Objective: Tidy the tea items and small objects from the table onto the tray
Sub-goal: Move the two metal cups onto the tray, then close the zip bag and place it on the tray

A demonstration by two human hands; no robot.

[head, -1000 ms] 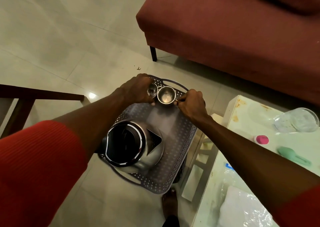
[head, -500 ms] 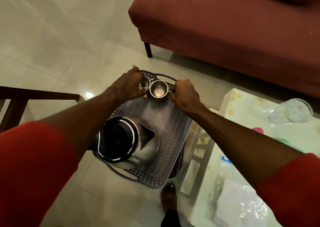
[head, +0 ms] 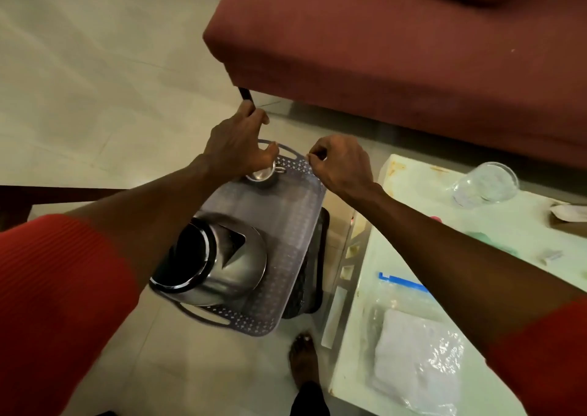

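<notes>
Both steel cups now sit nested at the tray's (head: 295,225) far end; left hand (head: 236,148) grips the cup (head: 261,177), right hand (head: 341,164) curled, empty. Light, rigid, slick: take its rim

Left hand (head: 236,144) touches a steel cup (head: 261,175) at the tray's (head: 298,221) far end; right hand (head: 341,164) hovers curled beside; kettle (head: 216,263) stands nearer
</notes>
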